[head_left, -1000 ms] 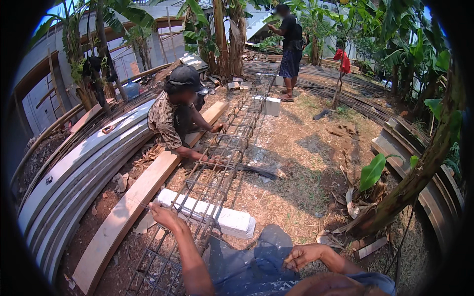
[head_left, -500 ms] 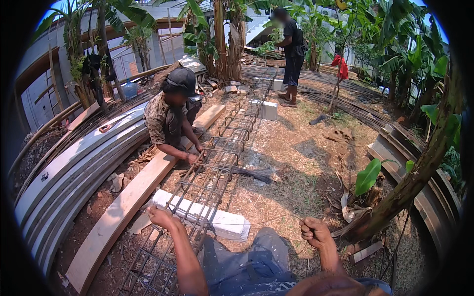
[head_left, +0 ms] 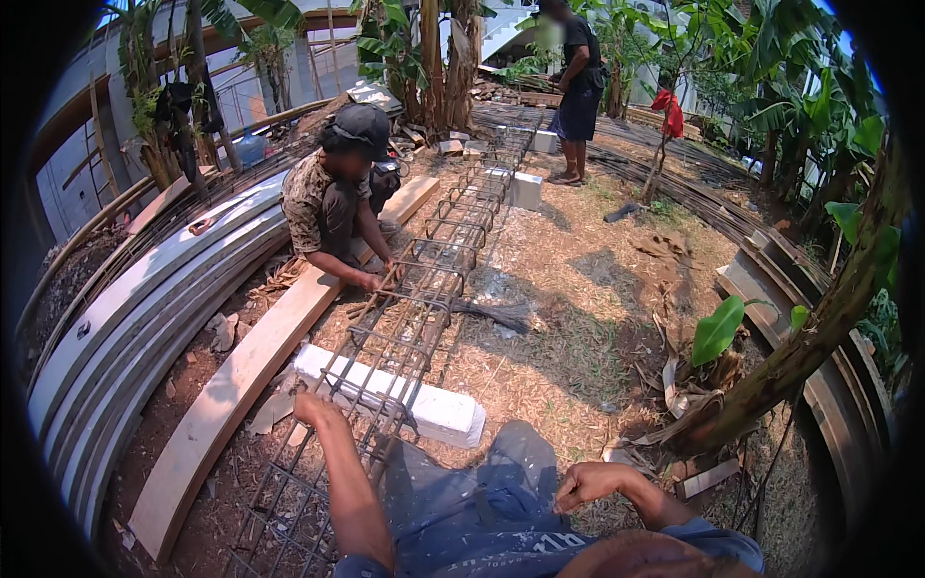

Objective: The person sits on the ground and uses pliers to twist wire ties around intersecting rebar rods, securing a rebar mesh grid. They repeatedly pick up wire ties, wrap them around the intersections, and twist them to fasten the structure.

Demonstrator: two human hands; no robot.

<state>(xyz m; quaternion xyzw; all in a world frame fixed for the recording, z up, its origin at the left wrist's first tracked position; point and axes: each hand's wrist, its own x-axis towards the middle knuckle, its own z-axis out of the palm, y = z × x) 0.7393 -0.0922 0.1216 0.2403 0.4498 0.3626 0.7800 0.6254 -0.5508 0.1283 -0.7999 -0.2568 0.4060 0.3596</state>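
Observation:
A long rebar cage (head_left: 409, 308) lies on the dirt, running from my knees toward the far trees. My left hand (head_left: 313, 410) grips a top bar of the cage near its close end, just in front of a white block (head_left: 438, 412) that supports the cage. My right hand (head_left: 584, 483) is curled into a loose fist with nothing in it, above my blue trouser leg (head_left: 482, 511). A crouching co-worker (head_left: 332, 197) in a dark cap has both hands on the cage further along.
A wooden plank (head_left: 241, 371) lies along the cage's left side, beside curved corrugated metal sheets (head_left: 135, 308). Another white block (head_left: 527, 190) sits under the far part. A standing person (head_left: 578, 87) is at the back. A leaning tree trunk (head_left: 800, 352) is at the right.
My right hand, lifted half a second ago, has dropped back toward my knee and closed. My left hand has stayed on the cage. The crouching co-worker keeps working at the same spot.

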